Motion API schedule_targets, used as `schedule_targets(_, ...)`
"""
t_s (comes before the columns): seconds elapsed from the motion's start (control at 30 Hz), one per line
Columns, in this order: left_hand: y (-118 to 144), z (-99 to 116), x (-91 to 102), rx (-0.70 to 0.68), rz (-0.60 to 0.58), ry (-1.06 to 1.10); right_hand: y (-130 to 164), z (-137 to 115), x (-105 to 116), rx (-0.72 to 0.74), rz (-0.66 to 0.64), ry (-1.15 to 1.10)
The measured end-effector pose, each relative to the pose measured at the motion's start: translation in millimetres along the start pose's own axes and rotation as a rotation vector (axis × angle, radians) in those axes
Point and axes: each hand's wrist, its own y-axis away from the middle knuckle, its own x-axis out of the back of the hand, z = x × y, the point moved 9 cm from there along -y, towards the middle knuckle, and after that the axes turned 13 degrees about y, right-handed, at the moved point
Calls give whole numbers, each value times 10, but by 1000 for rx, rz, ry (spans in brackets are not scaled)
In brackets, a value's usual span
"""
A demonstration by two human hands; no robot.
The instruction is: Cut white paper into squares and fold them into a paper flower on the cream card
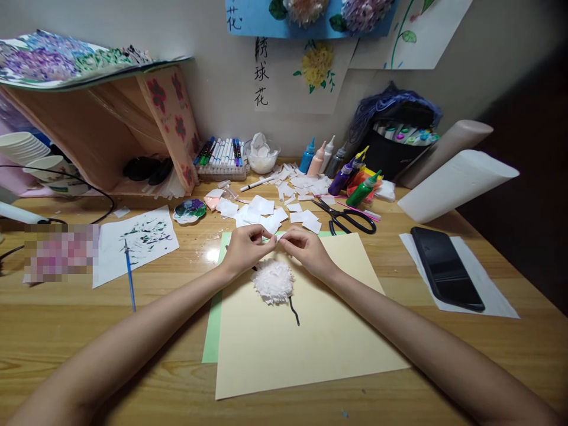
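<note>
My left hand (247, 248) and my right hand (309, 251) meet above the far part of a cream paper sheet (310, 343). Fingers of both are pinched around a small piece of white paper (279, 235), mostly hidden by the fingertips. Just below them, a round fluffy white paper flower (273, 282) lies on the sheet, a dark painted stem (294, 312) running out from its lower right. Beyond my hands are loose white paper squares (259, 208). Black-handled scissors (346, 219) lie to the right of these.
Paint bottles (341, 179), a marker box (222, 160) and a white tissue-filled bowl (262, 155) stand along the back. At right, a black phone (447, 269) rests on white paper. A blue paintbrush (129, 275) and paint-marked sheet (155, 245) lie left, near a paint palette (189, 211).
</note>
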Motion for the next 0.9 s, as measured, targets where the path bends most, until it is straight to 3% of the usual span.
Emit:
schedule_targets(0.43, 13, 48, -16, -54, -16, -25, 0, -21, 52, 1, 45, -10)
schedule_targets(0.57, 47, 97, -60, -107, -64, -114, 10, -30, 53, 16, 52, -15)
schedule_targets(0.9, 88, 190, -64, -217, -31, -267, 26, -43, 61, 33, 76, 57)
